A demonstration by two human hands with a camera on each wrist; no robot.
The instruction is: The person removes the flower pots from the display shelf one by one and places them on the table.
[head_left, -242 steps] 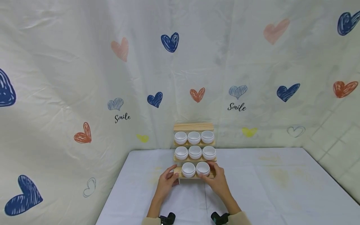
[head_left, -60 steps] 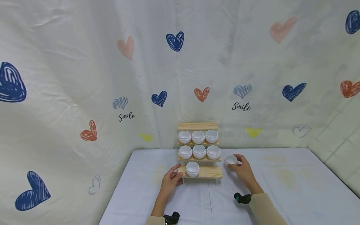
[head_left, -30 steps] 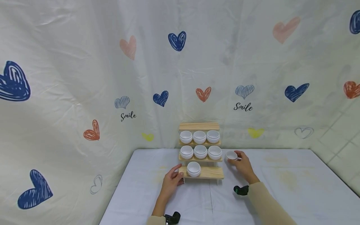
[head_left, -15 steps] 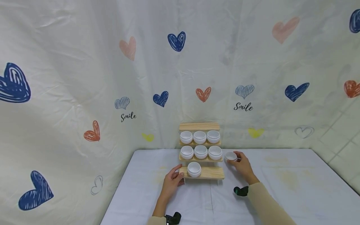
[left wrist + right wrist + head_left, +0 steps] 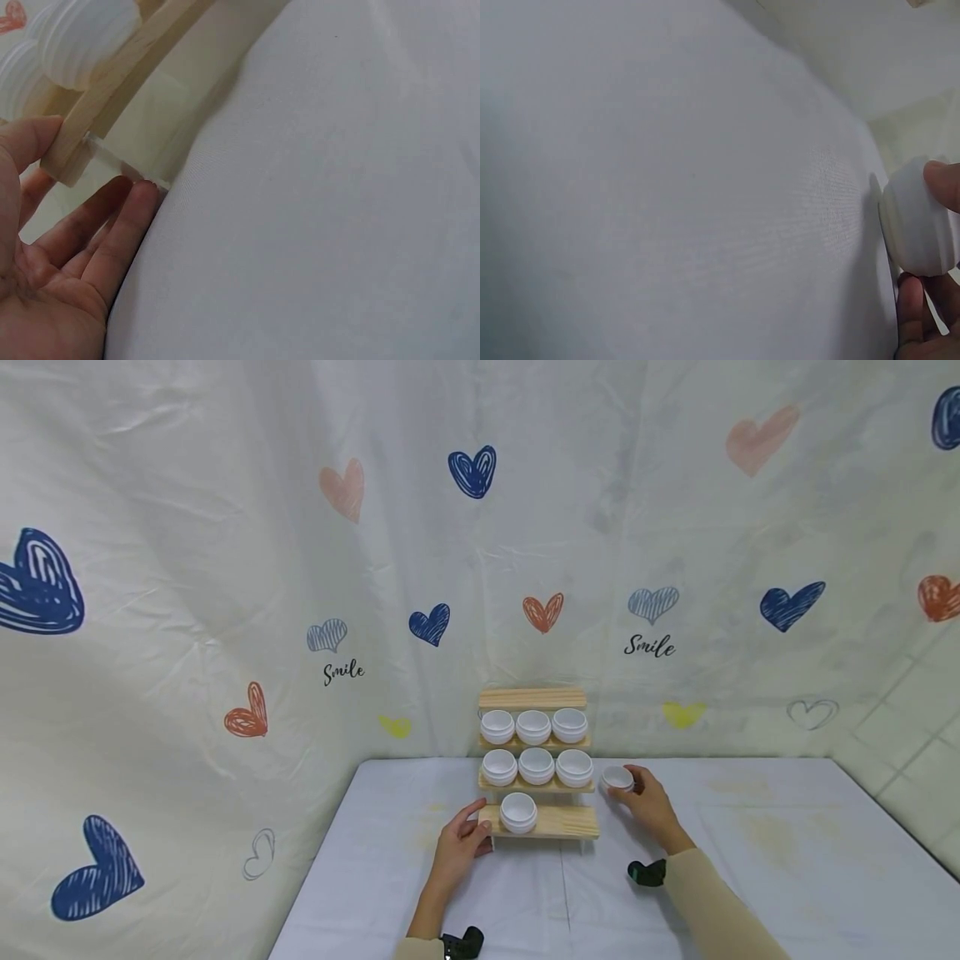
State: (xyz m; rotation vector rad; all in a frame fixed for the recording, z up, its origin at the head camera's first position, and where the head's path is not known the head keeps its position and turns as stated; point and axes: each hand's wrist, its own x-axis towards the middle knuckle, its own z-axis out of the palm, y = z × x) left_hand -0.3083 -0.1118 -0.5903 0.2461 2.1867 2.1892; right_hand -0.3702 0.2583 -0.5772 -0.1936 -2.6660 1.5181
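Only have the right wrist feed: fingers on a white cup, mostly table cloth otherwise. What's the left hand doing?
Observer: Per the head and left wrist views, the left hand grips the left end of the lowest board of a wooden rack.
Operator: Anything on that board?
Observer: Yes, a single white cup, left of the board's middle.
Operator: And where's the cup in my view relative to the rack?
Observer: Head view shows the right hand holding it off to the rack's right, with a gap between cup and rack.
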